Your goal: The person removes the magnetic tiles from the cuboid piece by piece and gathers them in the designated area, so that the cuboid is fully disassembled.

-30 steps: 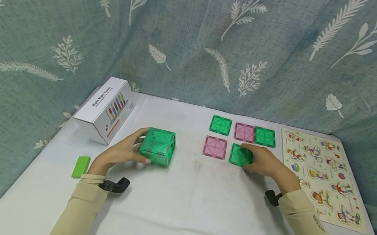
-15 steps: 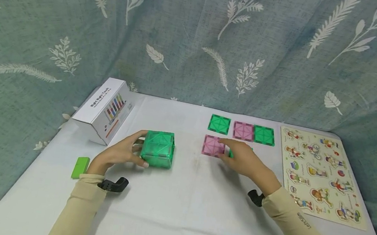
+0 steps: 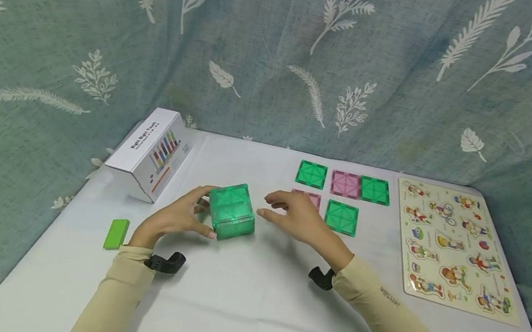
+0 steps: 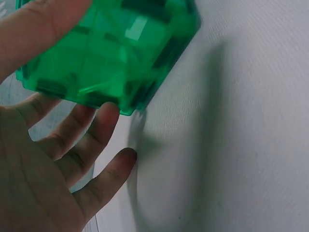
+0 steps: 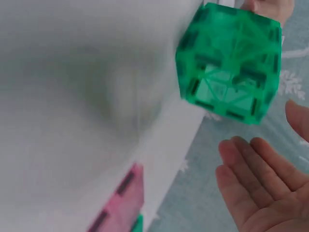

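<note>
A see-through green cube point(image 3: 232, 211) built from square magnetic tiles is in my left hand point(image 3: 180, 215), which grips its left side. In the left wrist view the thumb lies across the cube point(image 4: 106, 72) while the fingers reach its lower edge. My right hand point(image 3: 301, 220) hovers just right of the cube, fingers extended and holding nothing; the right wrist view shows a gap between its fingertips and the cube point(image 5: 231, 63). Behind this hand, a pink magnetic tile point(image 3: 311, 196) is partly hidden. Close to its right lies a flat green tile point(image 3: 341, 217).
Farther back lie another green tile point(image 3: 311, 174), a pink tile point(image 3: 345, 184) and a green tile point(image 3: 375, 191). A picture puzzle board point(image 3: 460, 251) lies at right. At left stand a white box point(image 3: 150, 154) and a light green block point(image 3: 116, 234). A patterned curtain point(image 3: 270, 50) hangs behind.
My right hand has moved left from the flat green tile, across the pink one, to near the cube. The left hand has turned the cube, which now sits askew.
</note>
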`<state>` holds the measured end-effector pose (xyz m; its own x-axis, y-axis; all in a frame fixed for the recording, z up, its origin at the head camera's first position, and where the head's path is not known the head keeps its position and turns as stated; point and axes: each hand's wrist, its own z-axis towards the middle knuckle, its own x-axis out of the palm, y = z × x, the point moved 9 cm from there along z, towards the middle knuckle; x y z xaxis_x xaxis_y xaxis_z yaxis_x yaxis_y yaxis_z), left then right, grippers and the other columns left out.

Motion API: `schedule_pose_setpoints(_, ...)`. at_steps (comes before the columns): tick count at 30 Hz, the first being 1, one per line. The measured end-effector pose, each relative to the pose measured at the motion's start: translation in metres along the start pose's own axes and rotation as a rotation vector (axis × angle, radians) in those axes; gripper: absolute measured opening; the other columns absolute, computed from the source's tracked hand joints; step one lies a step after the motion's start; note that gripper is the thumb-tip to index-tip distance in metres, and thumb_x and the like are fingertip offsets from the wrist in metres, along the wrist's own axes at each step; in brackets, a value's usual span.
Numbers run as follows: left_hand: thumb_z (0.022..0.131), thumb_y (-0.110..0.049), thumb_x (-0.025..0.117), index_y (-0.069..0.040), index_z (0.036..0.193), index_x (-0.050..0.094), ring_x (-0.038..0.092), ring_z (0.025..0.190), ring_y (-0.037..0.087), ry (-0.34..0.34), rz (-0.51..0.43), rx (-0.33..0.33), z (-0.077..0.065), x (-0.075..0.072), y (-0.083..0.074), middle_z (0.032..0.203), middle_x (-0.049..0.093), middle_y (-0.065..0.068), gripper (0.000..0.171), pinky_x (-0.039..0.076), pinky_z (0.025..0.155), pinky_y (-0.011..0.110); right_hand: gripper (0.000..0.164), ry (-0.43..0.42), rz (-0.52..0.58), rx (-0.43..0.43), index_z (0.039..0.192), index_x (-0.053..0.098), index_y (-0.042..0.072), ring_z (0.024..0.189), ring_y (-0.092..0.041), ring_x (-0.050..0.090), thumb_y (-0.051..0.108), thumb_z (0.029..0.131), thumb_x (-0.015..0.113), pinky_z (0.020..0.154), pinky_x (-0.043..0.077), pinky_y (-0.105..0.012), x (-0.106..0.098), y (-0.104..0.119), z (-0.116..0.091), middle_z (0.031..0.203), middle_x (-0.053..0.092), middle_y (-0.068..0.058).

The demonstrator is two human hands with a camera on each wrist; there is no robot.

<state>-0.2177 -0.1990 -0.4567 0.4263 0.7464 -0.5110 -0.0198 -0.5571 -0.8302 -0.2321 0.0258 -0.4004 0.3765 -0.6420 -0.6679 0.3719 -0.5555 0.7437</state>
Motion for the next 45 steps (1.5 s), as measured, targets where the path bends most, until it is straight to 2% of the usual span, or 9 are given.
schedule_pose_setpoints(4,0.067,-0.012,0.092,-0.010,0.152,0.038,0.056,0.115,0.036,-0.009,0.032,0.030,0.003,0.002,-0.002,0.129,0.056,0.020,0.101,0.051,0.099,0.052,0.046,0.018,0.097,0.013,0.127,0.067,0.007,0.109,-0.023,0.072,0.037,0.093,0.071,0.096,0.059,-0.038,0.013,-0.001,0.007,0.124,0.072,-0.010)
schedule_pose_setpoints(7,0.068,-0.013,0.092,-0.009,0.151,0.041,0.057,0.100,0.027,-0.011,0.060,0.042,0.005,0.004,-0.003,0.112,0.061,0.016,0.097,0.050,0.086,0.038,0.050,0.025,0.133,0.015,0.128,0.067,0.007,0.106,-0.021,0.073,0.039,0.090,0.075,0.092,0.061,-0.035,0.021,0.001,0.010,0.122,0.073,-0.008)
schedule_pose_setpoints(12,0.070,-0.020,0.092,-0.013,0.150,0.044,0.058,0.092,0.023,-0.016,0.102,0.043,0.006,0.008,-0.006,0.113,0.060,0.015,0.094,0.050,0.074,0.032,0.057,0.037,0.122,0.024,0.131,0.064,0.010,0.104,-0.018,0.072,0.043,0.086,0.078,0.089,0.060,-0.035,0.029,0.009,0.015,0.120,0.073,-0.006)
schedule_pose_setpoints(14,0.070,-0.023,0.092,-0.014,0.150,0.044,0.059,0.096,0.025,-0.022,0.124,0.040,0.006,0.008,-0.007,0.118,0.060,0.016,0.094,0.052,0.078,0.036,0.061,0.036,0.099,0.036,0.133,0.063,0.010,0.103,-0.018,0.072,0.044,0.085,0.079,0.088,0.060,-0.034,0.030,0.012,0.017,0.119,0.074,-0.006)
schedule_pose_setpoints(17,0.070,-0.024,0.092,-0.013,0.151,0.042,0.059,0.113,0.034,-0.016,0.129,0.058,0.006,0.011,-0.011,0.133,0.059,0.017,0.096,0.053,0.096,0.051,0.064,0.035,0.070,0.061,0.135,0.062,0.011,0.103,-0.018,0.071,0.044,0.083,0.081,0.085,0.059,-0.033,0.030,0.015,0.020,0.118,0.074,-0.006)
schedule_pose_setpoints(21,0.068,-0.020,0.093,-0.016,0.155,0.036,0.045,0.138,0.042,0.005,0.075,0.081,0.009,0.016,-0.014,0.152,0.048,0.016,0.104,0.037,0.114,0.066,0.066,0.039,0.046,0.092,0.136,0.061,0.012,0.103,-0.018,0.069,0.044,0.081,0.083,0.083,0.059,-0.031,0.031,0.017,0.022,0.116,0.074,-0.006)
schedule_pose_setpoints(26,0.067,-0.017,0.093,-0.022,0.158,0.031,0.043,0.140,0.041,0.023,0.034,0.075,0.011,0.019,-0.016,0.153,0.046,0.014,0.110,0.036,0.115,0.067,0.067,0.044,0.042,0.118,0.136,0.061,0.013,0.100,-0.017,0.067,0.043,0.080,0.084,0.079,0.057,-0.028,0.031,0.017,0.024,0.114,0.073,-0.004)
schedule_pose_setpoints(37,0.067,-0.015,0.093,-0.021,0.160,0.025,0.040,0.143,0.042,0.042,0.036,0.057,0.013,0.021,-0.017,0.161,0.037,0.014,0.116,0.032,0.117,0.068,0.069,0.030,0.069,0.129,0.136,0.061,0.014,0.099,-0.018,0.067,0.039,0.078,0.087,0.077,0.056,-0.028,0.030,0.018,0.025,0.115,0.072,-0.005)
schedule_pose_setpoints(45,0.065,-0.011,0.092,-0.015,0.156,0.035,0.043,0.143,0.040,0.058,0.047,0.104,0.015,0.024,-0.023,0.150,0.052,0.014,0.108,0.024,0.120,0.069,0.067,-0.044,0.066,0.098,0.139,0.060,0.017,0.110,-0.025,0.067,0.035,0.079,0.086,0.086,0.059,-0.039,0.025,0.020,0.024,0.123,0.070,-0.010)
